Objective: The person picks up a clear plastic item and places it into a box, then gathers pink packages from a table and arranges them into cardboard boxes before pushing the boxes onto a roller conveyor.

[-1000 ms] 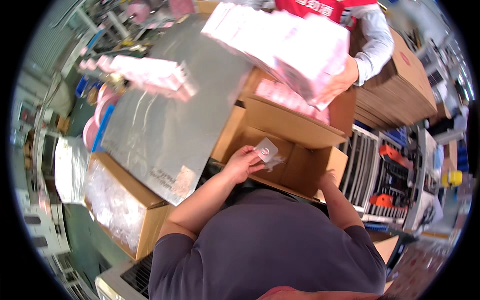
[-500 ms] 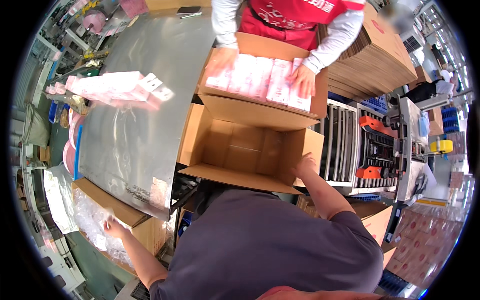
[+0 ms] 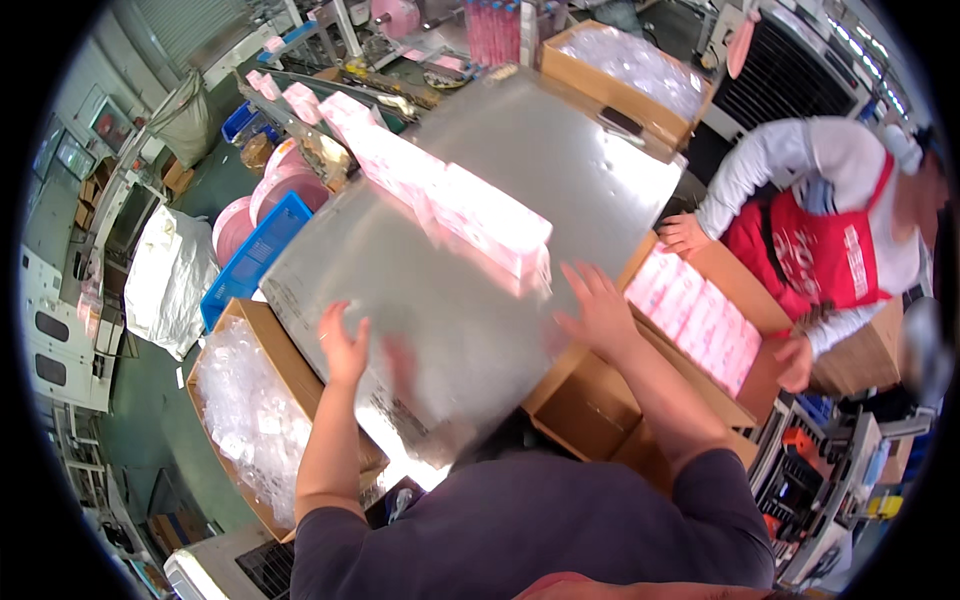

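Note:
A row of pink-and-white packs [image 3: 470, 205] lies across the steel table [image 3: 390, 310], its near end toward my right hand. My right hand [image 3: 598, 310] is raised at the table's right side, fingers spread, close to that near end but apart from it. Over the table's left part, my left hand [image 3: 345, 345] hovers with fingers apart and nothing in it. Beneath my right forearm stands an open cardboard box [image 3: 585, 400], partly hidden by the arm. Beside it, a second box [image 3: 775, 300] holds several pink packs [image 3: 700, 320].
A co-worker in a red apron [image 3: 810, 250] has both hands at the filled box. At my left stands a box of clear plastic bags [image 3: 250, 420], near a blue crate [image 3: 255, 260] and pink film rolls [image 3: 280, 195]. Another box of clear plastic [image 3: 630, 70] is at the far end.
The view has turned left. My left hand has left the box of clear plastic and come over the table. My right hand has moved from the open cardboard box toward the row of packs.

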`<state>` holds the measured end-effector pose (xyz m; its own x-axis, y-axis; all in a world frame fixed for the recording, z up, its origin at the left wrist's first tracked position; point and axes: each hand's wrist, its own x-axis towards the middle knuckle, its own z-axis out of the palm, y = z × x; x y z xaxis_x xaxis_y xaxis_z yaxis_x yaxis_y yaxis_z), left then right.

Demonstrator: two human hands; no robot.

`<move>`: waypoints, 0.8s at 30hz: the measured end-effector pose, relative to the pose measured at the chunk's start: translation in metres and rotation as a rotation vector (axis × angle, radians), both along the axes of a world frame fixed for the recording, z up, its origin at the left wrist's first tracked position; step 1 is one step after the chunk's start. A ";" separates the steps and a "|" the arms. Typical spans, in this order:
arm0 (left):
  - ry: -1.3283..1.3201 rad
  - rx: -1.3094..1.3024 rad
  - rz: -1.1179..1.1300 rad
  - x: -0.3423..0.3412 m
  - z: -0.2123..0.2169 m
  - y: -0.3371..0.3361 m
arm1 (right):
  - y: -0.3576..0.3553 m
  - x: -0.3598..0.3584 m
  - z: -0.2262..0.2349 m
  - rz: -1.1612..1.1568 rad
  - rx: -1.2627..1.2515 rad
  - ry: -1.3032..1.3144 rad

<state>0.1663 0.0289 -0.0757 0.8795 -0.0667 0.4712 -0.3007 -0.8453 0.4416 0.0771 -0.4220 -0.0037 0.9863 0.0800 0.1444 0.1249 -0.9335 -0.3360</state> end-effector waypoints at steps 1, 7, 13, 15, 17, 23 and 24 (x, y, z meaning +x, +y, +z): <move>0.000 -0.012 -0.058 0.028 0.006 -0.025 | 0.012 0.051 0.001 0.003 -0.032 -0.088; 0.392 0.041 -0.171 0.196 0.047 -0.155 | 0.037 0.162 -0.057 -0.142 -0.083 0.216; 0.597 0.211 -0.177 0.300 0.026 -0.181 | 0.054 0.087 -0.017 -0.471 -0.171 0.460; 0.468 0.279 -0.287 0.269 0.006 -0.216 | 0.046 0.083 0.002 -0.529 -0.139 0.530; 0.267 0.456 -0.583 0.218 -0.036 -0.245 | 0.046 0.103 0.005 -0.519 -0.094 0.520; 0.289 0.104 -0.394 0.251 0.046 -0.253 | 0.054 0.141 -0.041 -0.585 -0.186 0.303; 0.307 0.084 -0.283 0.285 0.053 -0.243 | 0.055 0.142 -0.042 -0.596 -0.155 0.302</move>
